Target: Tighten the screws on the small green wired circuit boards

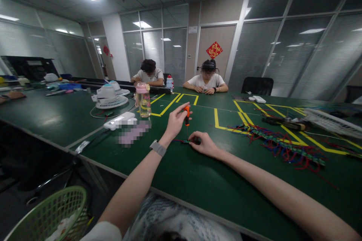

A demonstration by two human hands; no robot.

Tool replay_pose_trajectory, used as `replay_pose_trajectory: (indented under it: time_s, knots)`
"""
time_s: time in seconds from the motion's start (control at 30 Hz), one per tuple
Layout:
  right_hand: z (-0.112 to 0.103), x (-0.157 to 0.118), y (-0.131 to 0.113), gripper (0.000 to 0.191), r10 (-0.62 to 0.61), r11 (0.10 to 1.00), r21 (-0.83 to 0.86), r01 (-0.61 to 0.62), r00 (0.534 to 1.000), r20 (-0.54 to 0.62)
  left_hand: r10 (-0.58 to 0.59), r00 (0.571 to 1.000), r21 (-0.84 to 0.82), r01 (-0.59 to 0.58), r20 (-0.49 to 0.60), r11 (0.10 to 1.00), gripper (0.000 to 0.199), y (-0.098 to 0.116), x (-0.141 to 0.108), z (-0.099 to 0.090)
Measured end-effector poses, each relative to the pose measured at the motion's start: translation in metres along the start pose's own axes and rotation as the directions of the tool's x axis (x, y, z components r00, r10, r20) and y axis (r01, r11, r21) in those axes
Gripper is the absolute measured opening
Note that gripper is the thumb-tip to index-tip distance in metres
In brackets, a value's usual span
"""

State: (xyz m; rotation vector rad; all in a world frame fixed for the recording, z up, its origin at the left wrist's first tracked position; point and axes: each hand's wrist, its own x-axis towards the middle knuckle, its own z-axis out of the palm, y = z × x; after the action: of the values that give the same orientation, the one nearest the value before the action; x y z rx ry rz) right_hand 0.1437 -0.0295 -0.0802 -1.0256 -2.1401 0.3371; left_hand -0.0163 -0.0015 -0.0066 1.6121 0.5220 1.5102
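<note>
My left hand (177, 120) is closed around the orange and black handle of a screwdriver (187, 116). The screwdriver stands upright, its thin shaft pointing down at a small green circuit board (185, 142) on the table. Whether the tip touches the board is too small to tell. My right hand (204, 144) pinches the right end of that board between thumb and fingertips, low against the table. Thin red and dark wires run out from the board's left side.
On the green table (226, 192), a long row of wired circuit boards (285, 145) lies to the right. A pink-lidded bottle (144, 101), white power strip (120, 120) and white fans (110, 96) are at left. Two people sit opposite. A green basket (51, 211) stands below the left edge.
</note>
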Motion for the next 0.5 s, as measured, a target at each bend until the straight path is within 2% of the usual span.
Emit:
replay_pose_trajectory:
  time_s: [0.07,0.23,0.3,0.43,0.5]
  knots:
    - [0.0011,0.0003,0.0004,0.010,0.011,1.000,0.008,-0.011,1.000,0.001,0.000,1.000,0.020,0.000,0.011,1.000,0.038,-0.0003,-0.0008,0.0007]
    - [0.0016,0.0015,0.0007,0.017,0.038,0.997,0.074,-0.038,0.999,0.011,0.151,0.988,0.269,-0.137,-0.031,0.953,0.031,0.0001,-0.0015,0.0005]
    - [0.0013,0.0016,0.0012,0.019,0.037,0.995,0.092,-0.039,0.999,0.019,0.130,0.991,0.229,-0.120,-0.030,0.966,0.028,0.0006,-0.0010,0.0007]
    - [0.0008,0.0017,0.0014,0.019,0.022,0.993,0.116,-0.025,0.999,0.024,0.020,0.999,0.045,-0.022,0.034,0.999,0.033,0.0002,-0.0011,0.0027]
    - [0.0003,0.0021,0.0002,0.019,0.017,0.991,0.135,-0.020,1.000,0.027,0.014,0.999,0.039,-0.016,0.039,0.999,0.038,-0.0007,-0.0020,0.0032]
